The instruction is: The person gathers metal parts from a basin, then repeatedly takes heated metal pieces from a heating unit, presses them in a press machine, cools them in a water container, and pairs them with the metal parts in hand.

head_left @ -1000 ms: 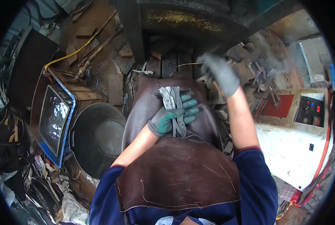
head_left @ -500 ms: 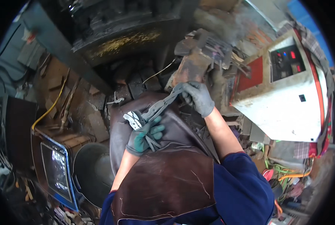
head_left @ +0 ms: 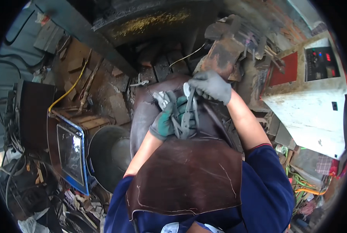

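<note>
My left hand (head_left: 165, 122), in a grey glove with a green palm, is turned palm up over my lap. It holds shiny silver metal pieces (head_left: 163, 99) by the thumb, and several flat grey metal strips (head_left: 186, 118) lie across its fingers. My right hand (head_left: 212, 86), in a grey glove, is closed on the upper end of one strip, which stands nearly upright over the left fingers. A small pale round end shows beside the right fingertips. The exact kind of these parts cannot be made out. Below them lies a brown leather apron (head_left: 185, 171).
A white control cabinet (head_left: 305, 112) with lit displays stands at right. Ahead are a rusty metal block (head_left: 220, 58) and a dark machine (head_left: 150, 27). A dark bucket (head_left: 109, 155) and a blue-edged framed panel (head_left: 70, 155) are at left, near a yellow cable (head_left: 70, 87).
My right hand has come back closer to my left. The strip, stretched slantwise between the hands before, is now steeper over my left palm. The whole view has shifted a little.
</note>
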`<action>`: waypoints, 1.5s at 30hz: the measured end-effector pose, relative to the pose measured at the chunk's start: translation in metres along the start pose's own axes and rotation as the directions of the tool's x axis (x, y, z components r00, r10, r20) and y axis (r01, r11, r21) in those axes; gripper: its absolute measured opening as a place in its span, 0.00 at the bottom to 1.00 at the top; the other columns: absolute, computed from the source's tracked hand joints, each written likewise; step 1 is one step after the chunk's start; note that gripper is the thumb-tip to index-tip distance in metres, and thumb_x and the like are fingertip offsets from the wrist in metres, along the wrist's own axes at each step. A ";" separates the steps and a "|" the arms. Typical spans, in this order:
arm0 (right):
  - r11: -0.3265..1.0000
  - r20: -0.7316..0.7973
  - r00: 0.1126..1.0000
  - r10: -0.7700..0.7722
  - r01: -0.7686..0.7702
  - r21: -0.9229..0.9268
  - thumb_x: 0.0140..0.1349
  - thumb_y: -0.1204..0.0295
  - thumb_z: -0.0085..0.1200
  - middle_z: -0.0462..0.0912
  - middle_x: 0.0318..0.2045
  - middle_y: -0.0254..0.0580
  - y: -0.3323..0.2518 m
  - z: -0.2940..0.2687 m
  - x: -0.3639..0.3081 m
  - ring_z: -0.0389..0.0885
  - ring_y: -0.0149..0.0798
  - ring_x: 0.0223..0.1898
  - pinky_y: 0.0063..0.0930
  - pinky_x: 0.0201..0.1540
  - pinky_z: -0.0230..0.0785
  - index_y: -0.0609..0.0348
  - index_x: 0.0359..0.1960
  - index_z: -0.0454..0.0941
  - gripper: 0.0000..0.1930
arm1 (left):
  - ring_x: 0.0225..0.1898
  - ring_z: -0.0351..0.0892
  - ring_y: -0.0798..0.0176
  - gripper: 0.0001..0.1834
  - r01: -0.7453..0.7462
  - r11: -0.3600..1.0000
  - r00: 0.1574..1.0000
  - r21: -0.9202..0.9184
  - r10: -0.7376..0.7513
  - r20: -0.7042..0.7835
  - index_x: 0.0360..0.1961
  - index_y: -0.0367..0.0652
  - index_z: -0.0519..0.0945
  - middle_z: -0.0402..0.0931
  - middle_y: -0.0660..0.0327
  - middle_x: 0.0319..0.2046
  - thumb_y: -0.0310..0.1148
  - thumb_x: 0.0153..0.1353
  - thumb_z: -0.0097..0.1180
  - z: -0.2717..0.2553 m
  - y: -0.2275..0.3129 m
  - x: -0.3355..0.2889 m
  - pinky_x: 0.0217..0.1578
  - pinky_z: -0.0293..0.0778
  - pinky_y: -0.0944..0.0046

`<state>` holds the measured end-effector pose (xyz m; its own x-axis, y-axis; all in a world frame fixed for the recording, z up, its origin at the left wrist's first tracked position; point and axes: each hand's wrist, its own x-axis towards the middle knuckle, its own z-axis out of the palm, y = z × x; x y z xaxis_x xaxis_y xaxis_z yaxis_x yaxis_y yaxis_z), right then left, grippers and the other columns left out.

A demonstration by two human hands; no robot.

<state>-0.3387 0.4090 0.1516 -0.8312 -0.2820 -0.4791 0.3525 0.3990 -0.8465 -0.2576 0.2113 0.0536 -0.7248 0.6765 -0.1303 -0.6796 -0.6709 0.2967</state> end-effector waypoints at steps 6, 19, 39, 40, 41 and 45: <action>0.858 -0.356 0.930 -0.093 0.256 0.446 0.63 0.66 0.52 0.74 0.16 0.30 0.019 -0.038 -0.032 0.69 0.22 0.14 0.15 0.15 0.58 0.63 0.33 0.78 0.11 | 0.50 0.76 0.52 0.29 0.059 0.998 0.993 -0.036 -0.063 -0.101 0.64 0.46 0.59 0.71 0.56 0.51 0.40 0.65 0.50 -0.017 0.005 -0.013 0.46 0.76 0.51; 0.343 -0.641 0.767 0.040 0.592 0.729 0.65 0.75 0.47 0.81 0.39 0.47 0.126 -0.059 -0.010 0.82 0.36 0.36 0.24 0.34 0.77 0.65 0.50 0.70 0.13 | 0.42 0.79 0.54 0.18 -0.034 0.994 0.981 -0.106 0.013 -0.192 0.57 0.47 0.67 0.75 0.58 0.42 0.34 0.67 0.47 -0.017 0.002 -0.005 0.37 0.80 0.57; 0.699 -0.501 0.843 -0.193 0.477 0.533 0.65 0.64 0.52 0.78 0.23 0.35 -0.060 -0.035 0.096 0.74 0.27 0.20 0.20 0.23 0.69 0.59 0.35 0.77 0.10 | 0.46 0.77 0.54 0.19 -0.055 0.996 0.979 -0.067 0.041 -0.200 0.58 0.46 0.67 0.75 0.57 0.45 0.31 0.66 0.48 -0.018 0.001 -0.008 0.48 0.75 0.50; 0.718 -0.457 0.850 -0.262 0.489 0.496 0.66 0.65 0.48 0.78 0.22 0.36 -0.087 -0.031 0.111 0.75 0.29 0.20 0.21 0.23 0.69 0.61 0.36 0.76 0.12 | 0.46 0.78 0.54 0.18 -0.027 0.995 0.983 -0.098 0.009 -0.182 0.57 0.46 0.67 0.75 0.57 0.45 0.31 0.66 0.48 -0.019 0.000 -0.006 0.46 0.76 0.50; 0.717 -0.398 0.849 -0.348 0.514 0.470 0.66 0.64 0.48 0.78 0.23 0.37 -0.113 -0.025 0.127 0.76 0.29 0.21 0.21 0.23 0.69 0.62 0.37 0.76 0.12 | 0.45 0.78 0.54 0.17 0.002 0.991 0.986 -0.132 -0.024 -0.167 0.56 0.46 0.68 0.76 0.57 0.44 0.31 0.66 0.47 -0.020 0.001 -0.006 0.45 0.76 0.51; 0.578 -0.276 0.918 -0.284 0.394 0.715 0.66 0.65 0.48 0.78 0.22 0.38 -0.196 -0.011 0.174 0.74 0.29 0.20 0.19 0.20 0.64 0.63 0.34 0.75 0.12 | 0.43 0.79 0.54 0.16 0.002 0.990 0.988 -0.143 -0.024 -0.152 0.55 0.46 0.68 0.76 0.57 0.43 0.31 0.67 0.47 -0.011 0.007 -0.007 0.43 0.78 0.53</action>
<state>-0.5576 0.2911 0.2369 -0.9820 -0.1314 -0.1353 0.1838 -0.5046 -0.8436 -0.2587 0.1983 0.0464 -0.7174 0.6381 -0.2798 -0.6900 -0.7063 0.1583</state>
